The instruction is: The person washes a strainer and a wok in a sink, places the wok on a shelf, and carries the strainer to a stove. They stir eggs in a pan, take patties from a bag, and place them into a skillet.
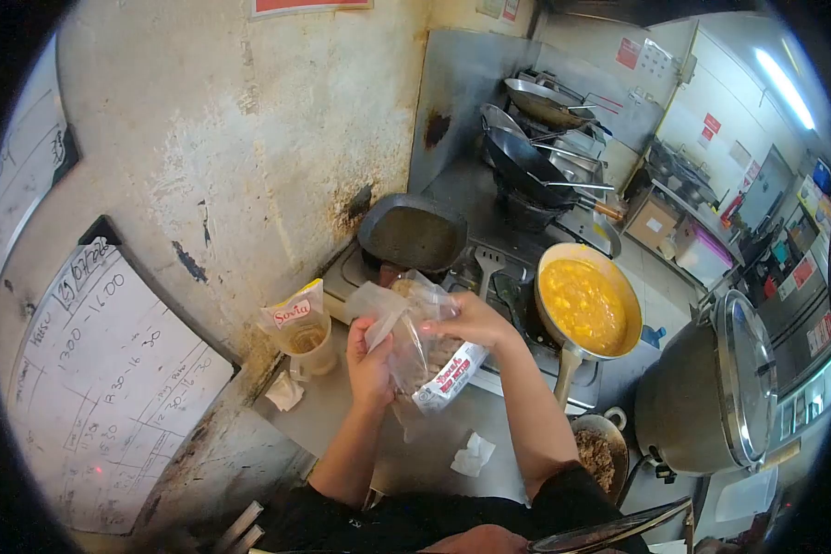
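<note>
Bag (425,360) is clutched by left hand (371,367) at its 9 o'clock and pinched by right hand (471,321) at 1 o'clock, pan (619,349) at 3 o'clock.

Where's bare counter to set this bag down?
The best patch is the counter between the forearms, under the bag and left of the right tissue. A narrow strip runs between the jug and the left hand. Past the right hand it is crowded: curry pan, bowl and big pot sit close together.
</note>
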{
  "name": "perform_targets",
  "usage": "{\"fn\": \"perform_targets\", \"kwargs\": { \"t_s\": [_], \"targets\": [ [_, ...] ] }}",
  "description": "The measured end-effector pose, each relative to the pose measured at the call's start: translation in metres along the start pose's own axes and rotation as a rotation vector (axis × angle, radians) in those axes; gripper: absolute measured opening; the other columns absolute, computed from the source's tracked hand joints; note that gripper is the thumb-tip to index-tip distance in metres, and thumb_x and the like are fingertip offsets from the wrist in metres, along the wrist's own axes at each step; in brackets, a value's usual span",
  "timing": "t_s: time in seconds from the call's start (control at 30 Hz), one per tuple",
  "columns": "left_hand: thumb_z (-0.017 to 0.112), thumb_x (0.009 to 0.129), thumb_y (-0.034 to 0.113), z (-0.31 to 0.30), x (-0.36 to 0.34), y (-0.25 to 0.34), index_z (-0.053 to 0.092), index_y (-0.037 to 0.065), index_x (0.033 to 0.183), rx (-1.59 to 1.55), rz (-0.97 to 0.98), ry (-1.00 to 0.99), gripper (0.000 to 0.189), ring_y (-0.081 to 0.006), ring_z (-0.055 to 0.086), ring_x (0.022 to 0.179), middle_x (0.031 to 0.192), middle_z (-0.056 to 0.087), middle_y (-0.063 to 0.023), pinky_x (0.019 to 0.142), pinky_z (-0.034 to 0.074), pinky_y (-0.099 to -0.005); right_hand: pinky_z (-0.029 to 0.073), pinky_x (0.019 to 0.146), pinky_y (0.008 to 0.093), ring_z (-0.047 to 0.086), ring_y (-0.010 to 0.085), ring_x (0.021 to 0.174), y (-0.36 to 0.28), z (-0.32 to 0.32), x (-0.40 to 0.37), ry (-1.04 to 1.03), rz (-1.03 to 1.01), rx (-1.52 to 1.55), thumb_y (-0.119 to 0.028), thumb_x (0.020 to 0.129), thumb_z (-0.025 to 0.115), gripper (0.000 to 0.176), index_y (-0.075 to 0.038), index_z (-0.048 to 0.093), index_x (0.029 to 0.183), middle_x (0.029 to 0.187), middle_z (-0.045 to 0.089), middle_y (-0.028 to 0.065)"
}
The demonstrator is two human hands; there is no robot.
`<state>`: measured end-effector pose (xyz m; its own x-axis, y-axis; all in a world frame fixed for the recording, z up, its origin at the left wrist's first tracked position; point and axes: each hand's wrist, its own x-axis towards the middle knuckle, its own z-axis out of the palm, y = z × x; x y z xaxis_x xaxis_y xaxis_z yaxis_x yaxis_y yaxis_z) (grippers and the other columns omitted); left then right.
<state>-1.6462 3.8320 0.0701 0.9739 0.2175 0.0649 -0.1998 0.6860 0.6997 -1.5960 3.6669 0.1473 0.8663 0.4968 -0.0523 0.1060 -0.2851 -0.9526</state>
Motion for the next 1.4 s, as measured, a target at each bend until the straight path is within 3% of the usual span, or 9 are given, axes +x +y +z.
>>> {"fn": "perform_targets", "kwargs": {
  "t_s": [0.17, 0.27, 0.47, 0.63, 0.7, 0.83, 0.87, 1.07, 1.4],
  "targets": [
    [0.053, 0.07, -0.011, 0.038, 0.0, 0.012, 0.047, 0.007, 0.101, -0.052, 0.177, 0.122, 0.036, -0.0135, 0.049, 0.094, 0.101, 0.049, -0.0033, 0.078, 0.042, -0.0249, 0.043, 0.06, 0.0224, 0.053, 0.0074, 0.063, -0.012, -0.006, 0.014, 0.087, 0.095, -0.058, -0.024, 0.065, 0.074, 0.032, -0.001, 0.064, 0.087, 0.071, 0.061, 0.0021],
    [0.058, 0.062, -0.01, 0.033, 0.022, -0.017, 0.055, 0.01, 0.097, 0.492, 0.482, -0.024, 0.041, -0.0199, 0.045, 0.103, 0.113, 0.042, -0.0067, 0.091, 0.034, -0.0287, 0.039, 0.049, 0.021, 0.051, 0.0072, 0.055, 0.019, -0.035, 0.032, 0.127, 0.102, 0.02, -0.018, 0.07, 0.068, 0.02, -0.001, 0.064, 0.08, 0.064, 0.059, 0.001],
    [0.068, 0.065, 0.005, 0.058, 0.04, -0.067, 0.059, 0.011, 0.094, 0.774, 0.583, -0.008, 0.031, -0.0271, 0.043, 0.106, 0.118, 0.034, -0.0118, 0.092, 0.033, -0.0321, 0.035, 0.042, 0.0203, 0.049, 0.0073, 0.049, 0.04, -0.097, 0.058, 0.149, 0.161, 0.007, -0.011, 0.071, 0.061, 0.014, 0.0, 0.063, 0.078, 0.061, 0.056, 0.0016],
    [0.069, 0.069, 0.018, 0.082, 0.05, -0.069, 0.061, 0.01, 0.093, 0.533, 0.448, -0.153, 0.026, -0.0288, 0.04, 0.112, 0.119, 0.038, -0.0156, 0.095, 0.03, -0.0344, 0.037, 0.043, 0.0233, 0.05, 0.0094, 0.05, 0.044, -0.12, 0.075, 0.23, 0.163, 0.032, -0.012, 0.069, 0.062, 0.015, 0.0, 0.063, 0.078, 0.063, 0.058, 0.0027],
    [0.069, 0.069, 0.018, 0.087, 0.067, -0.074, 0.062, 0.01, 0.089, 0.839, 0.665, -0.053, 0.023, -0.0307, 0.044, 0.107, 0.122, 0.04, -0.017, 0.092, 0.032, -0.0329, 0.04, 0.047, 0.0256, 0.053, 0.0115, 0.053, 0.058, -0.13, 0.086, 0.221, 0.184, 0.034, -0.014, 0.069, 0.063, 0.017, 0.0, 0.063, 0.078, 0.067, 0.059, 0.0038],
    [0.067, 0.069, 0.034, 0.102, 0.07, -0.068, 0.063, 0.014, 0.083, 1.253, 0.499, -0.088, 0.024, -0.0351, 0.038, 0.108, 0.122, 0.046, -0.0091, 0.085, 0.028, -0.048, 0.042, 0.051, 0.027, 0.056, 0.0137, 0.057, 0.08, -0.143, 0.101, 0.248, 0.247, 0.027, -0.016, 0.069, 0.064, 0.019, 0.0, 0.063, 0.078, 0.069, 0.06, 0.0054],
    [0.065, 0.069, 0.04, 0.104, 0.074, -0.069, 0.06, 0.02, 0.094, 1.225, 0.548, -0.098, 0.032, -0.0363, 0.035, 0.11, 0.121, 0.048, -0.0066, 0.082, 0.025, -0.052, 0.042, 0.051, 0.0269, 0.055, 0.0138, 0.056, 0.081, -0.142, 0.101, 0.279, 0.235, 0.096, -0.017, 0.068, 0.064, 0.019, 0.0, 0.063, 0.077, 0.068, 0.06, 0.0057],
    [0.064, 0.067, 0.037, 0.112, 0.087, -0.072, 0.042, 0.011, 0.117, 1.359, 0.28, -0.172, 0.06, -0.0361, 0.039, 0.104, 0.118, 0.048, -0.01, 0.078, 0.029, -0.0488, 0.042, 0.05, 0.0284, 0.055, 0.0162, 0.056, 0.094, -0.151, 0.114, 0.315, 0.325, 0.058, -0.016, 0.066, 0.066, 0.021, 0.003, 0.062, 0.075, 0.068, 0.059, 0.0075],
    [0.056, 0.075, 0.02, 0.103, 0.109, -0.112, 0.05, 0.008, 0.112, 1.661, 0.413, -0.033, 0.04, -0.0362, 0.041, 0.101, 0.106, 0.044, -0.0129, 0.08, 0.036, -0.045, 0.043, 0.046, 0.0322, 0.055, 0.0185, 0.052, 0.117, -0.154, 0.157, 0.282, 0.453, -0.043, -0.014, 0.067, 0.065, 0.016, 0.002, 0.063, 0.069, 0.063, 0.059, 0.0089]
  ]
}}
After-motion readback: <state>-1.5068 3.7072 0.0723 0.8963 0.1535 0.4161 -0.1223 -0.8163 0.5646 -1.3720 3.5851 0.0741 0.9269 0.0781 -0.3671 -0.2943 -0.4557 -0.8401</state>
